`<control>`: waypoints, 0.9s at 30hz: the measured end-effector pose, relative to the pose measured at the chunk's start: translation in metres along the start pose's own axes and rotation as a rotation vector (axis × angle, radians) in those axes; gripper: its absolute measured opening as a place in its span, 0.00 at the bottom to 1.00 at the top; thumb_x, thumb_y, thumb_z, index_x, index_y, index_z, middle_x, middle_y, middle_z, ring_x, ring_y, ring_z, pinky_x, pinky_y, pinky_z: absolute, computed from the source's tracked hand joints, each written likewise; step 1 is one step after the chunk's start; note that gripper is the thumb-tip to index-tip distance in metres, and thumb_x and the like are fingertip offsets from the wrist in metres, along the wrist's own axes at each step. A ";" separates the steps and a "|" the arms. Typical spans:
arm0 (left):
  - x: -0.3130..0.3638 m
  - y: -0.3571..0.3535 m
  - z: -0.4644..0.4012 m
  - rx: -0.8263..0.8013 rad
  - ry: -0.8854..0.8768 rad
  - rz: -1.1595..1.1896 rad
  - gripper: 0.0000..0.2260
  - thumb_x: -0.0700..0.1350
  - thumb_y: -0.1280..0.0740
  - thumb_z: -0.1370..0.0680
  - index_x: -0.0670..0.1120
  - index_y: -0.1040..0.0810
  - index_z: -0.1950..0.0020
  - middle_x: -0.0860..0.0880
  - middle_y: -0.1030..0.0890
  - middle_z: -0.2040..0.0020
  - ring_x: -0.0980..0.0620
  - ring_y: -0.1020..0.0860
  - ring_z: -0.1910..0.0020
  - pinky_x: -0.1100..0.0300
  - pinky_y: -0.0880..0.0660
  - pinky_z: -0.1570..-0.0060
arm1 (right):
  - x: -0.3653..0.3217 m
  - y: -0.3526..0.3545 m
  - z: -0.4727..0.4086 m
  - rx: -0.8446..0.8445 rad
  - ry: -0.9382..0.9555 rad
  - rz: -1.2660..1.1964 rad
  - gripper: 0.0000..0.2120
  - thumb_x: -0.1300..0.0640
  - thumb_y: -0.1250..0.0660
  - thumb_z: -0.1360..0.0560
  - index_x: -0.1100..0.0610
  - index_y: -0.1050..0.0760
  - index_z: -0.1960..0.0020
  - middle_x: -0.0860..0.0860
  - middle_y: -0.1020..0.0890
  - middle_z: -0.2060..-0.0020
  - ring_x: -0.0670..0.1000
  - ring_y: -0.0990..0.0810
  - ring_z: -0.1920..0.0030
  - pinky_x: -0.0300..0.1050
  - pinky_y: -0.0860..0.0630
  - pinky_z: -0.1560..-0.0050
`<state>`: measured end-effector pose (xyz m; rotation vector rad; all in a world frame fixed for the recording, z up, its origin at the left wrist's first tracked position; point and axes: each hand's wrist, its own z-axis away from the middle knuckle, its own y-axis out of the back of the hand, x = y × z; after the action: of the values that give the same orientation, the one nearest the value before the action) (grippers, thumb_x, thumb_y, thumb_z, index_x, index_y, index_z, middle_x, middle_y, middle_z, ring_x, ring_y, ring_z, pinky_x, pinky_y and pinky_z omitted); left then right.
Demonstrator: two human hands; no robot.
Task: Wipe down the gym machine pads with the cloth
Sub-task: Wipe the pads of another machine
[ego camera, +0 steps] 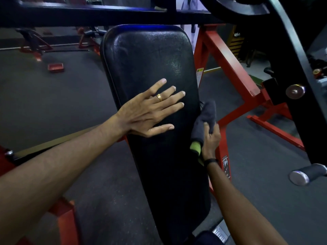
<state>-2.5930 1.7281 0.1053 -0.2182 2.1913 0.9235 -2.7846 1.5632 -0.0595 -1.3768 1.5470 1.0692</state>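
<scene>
Black pad (152, 71) — grey-green cloth (206, 119) — red frame (228, 62).

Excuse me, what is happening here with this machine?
A person is cleaning a gym machine. The left hand, which wears a gold ring, lies flat with spread fingers on the long black padded backrest. The right hand grips a bunched dark grey cloth with a green patch and holds it against the right edge of the pad. The pad is mounted on a red steel frame, and its upper surface looks shiny. The lower half of the pad is too dark to judge.
</scene>
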 end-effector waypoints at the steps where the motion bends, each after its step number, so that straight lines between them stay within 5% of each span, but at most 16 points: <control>1: 0.000 0.000 0.000 0.004 0.006 0.000 0.28 0.59 0.46 0.16 0.40 0.29 0.26 0.39 0.32 0.24 0.40 0.30 0.27 0.40 0.47 0.23 | 0.016 0.009 0.013 -0.020 -0.047 0.005 0.16 0.38 0.40 0.27 0.51 0.29 0.54 0.45 0.25 0.62 0.45 0.28 0.60 0.54 0.29 0.54; 4: 0.002 0.000 -0.001 0.017 0.035 -0.009 0.28 0.60 0.45 0.17 0.40 0.28 0.27 0.40 0.30 0.25 0.40 0.29 0.28 0.40 0.46 0.23 | 0.032 0.029 0.046 -0.092 -0.074 0.109 0.17 0.42 0.41 0.20 0.53 0.27 0.41 0.48 0.22 0.51 0.49 0.25 0.49 0.54 0.26 0.43; 7: 0.002 0.001 -0.001 0.014 0.053 -0.019 0.28 0.60 0.45 0.17 0.40 0.28 0.27 0.40 0.30 0.25 0.41 0.28 0.29 0.41 0.46 0.23 | 0.014 0.022 0.033 -0.064 -0.075 0.155 0.23 0.43 0.43 0.19 0.59 0.27 0.34 0.56 0.20 0.41 0.55 0.23 0.42 0.48 0.29 0.43; 11: 0.004 0.003 -0.001 0.007 0.062 -0.012 0.28 0.60 0.45 0.17 0.40 0.28 0.28 0.40 0.30 0.25 0.40 0.29 0.29 0.41 0.47 0.23 | -0.056 -0.016 -0.022 -0.030 0.100 0.099 0.28 0.40 0.46 0.21 0.58 0.27 0.33 0.55 0.20 0.38 0.55 0.23 0.37 0.48 0.29 0.38; 16: 0.004 0.002 -0.002 0.027 0.061 0.020 0.28 0.60 0.44 0.17 0.40 0.26 0.29 0.40 0.29 0.26 0.40 0.27 0.30 0.41 0.45 0.24 | -0.113 -0.051 -0.067 -0.072 0.175 0.156 0.23 0.40 0.43 0.19 0.51 0.29 0.29 0.53 0.20 0.40 0.54 0.23 0.39 0.46 0.31 0.47; 21: 0.004 0.000 -0.001 0.019 0.054 0.026 0.26 0.60 0.44 0.17 0.39 0.22 0.37 0.39 0.25 0.30 0.39 0.25 0.33 0.40 0.41 0.25 | -0.051 -0.024 -0.036 -0.076 0.103 0.059 0.21 0.40 0.41 0.19 0.53 0.22 0.36 0.50 0.18 0.46 0.45 0.23 0.47 0.44 0.29 0.47; 27: 0.003 -0.002 -0.001 0.008 0.063 0.016 0.25 0.60 0.43 0.18 0.39 0.20 0.43 0.39 0.23 0.33 0.39 0.24 0.37 0.40 0.38 0.27 | 0.010 0.007 0.008 -0.052 -0.041 0.060 0.22 0.34 0.42 0.23 0.53 0.25 0.51 0.50 0.19 0.58 0.50 0.21 0.57 0.54 0.24 0.52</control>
<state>-2.5952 1.7264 0.1022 -0.2290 2.2578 0.9280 -2.7918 1.5682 -0.0709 -1.3425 1.5495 1.1745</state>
